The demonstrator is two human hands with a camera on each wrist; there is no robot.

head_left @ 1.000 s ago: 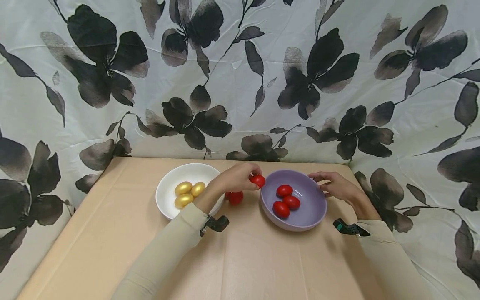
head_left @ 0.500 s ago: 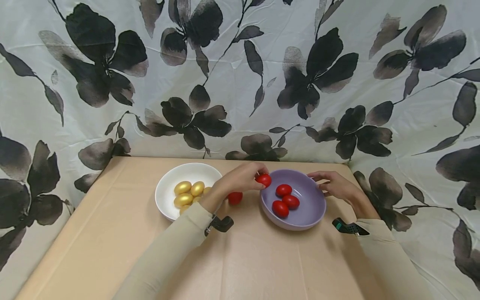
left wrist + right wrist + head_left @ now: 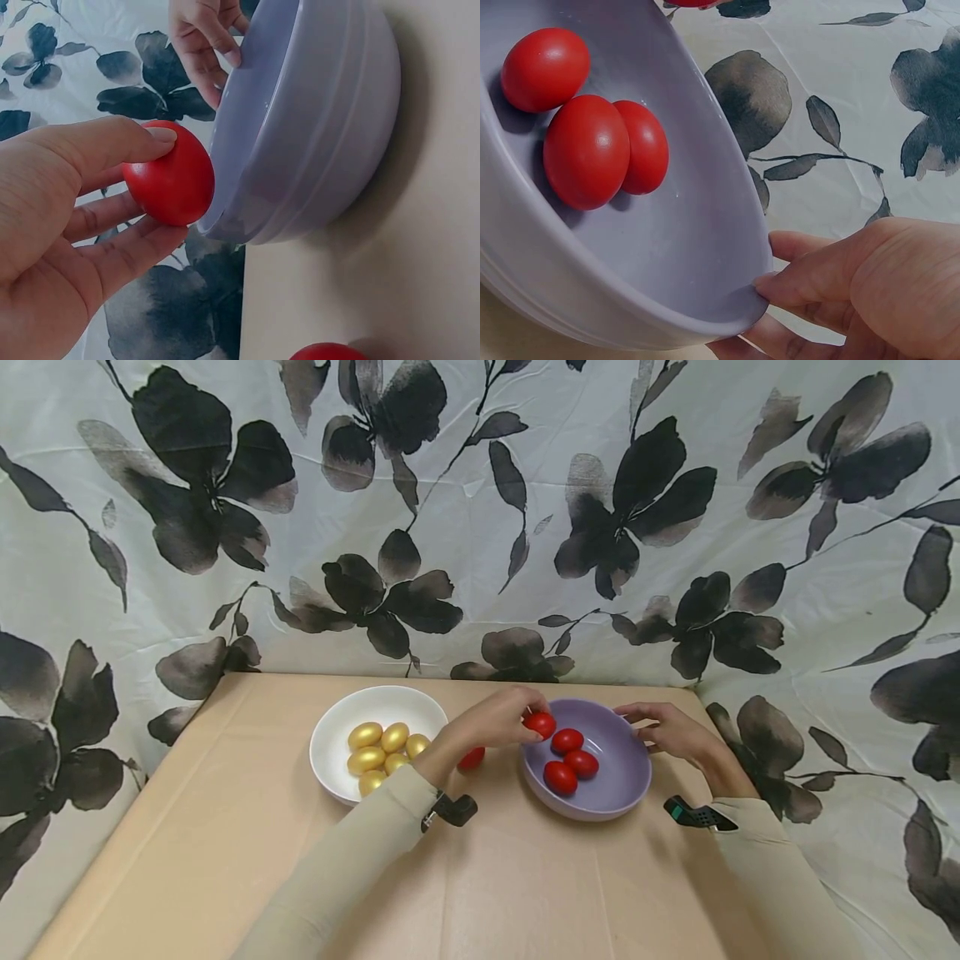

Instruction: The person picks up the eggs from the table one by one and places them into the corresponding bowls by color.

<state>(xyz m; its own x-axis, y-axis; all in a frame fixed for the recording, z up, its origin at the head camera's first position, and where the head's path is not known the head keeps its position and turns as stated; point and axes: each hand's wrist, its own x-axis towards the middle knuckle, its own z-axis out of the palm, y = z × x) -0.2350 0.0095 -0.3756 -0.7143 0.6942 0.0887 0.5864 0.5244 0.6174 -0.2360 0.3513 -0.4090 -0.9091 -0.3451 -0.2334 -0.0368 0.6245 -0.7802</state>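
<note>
In the left wrist view my left hand pinches a red egg between thumb and fingertips, beside the rim of the purple bowl. The head view has this left hand at the bowl's left rim, the egg overlapping it. My right hand grips the bowl's right rim; in the right wrist view its thumb rests at the edge, fingers against the outside. Inside the purple bowl lie three red eggs. Another red egg on the table is partly hidden by my left wrist.
A white bowl holding several golden eggs stands to the left, partly behind my left forearm. Both bowls are near the far edge of the tan-covered table. Behind it hangs a white cloth with dark flowers.
My left hand has moved right with the red egg, from between the bowls to the purple bowl's left rim. More golden eggs show beside my forearm. My right hand has stayed in place.
</note>
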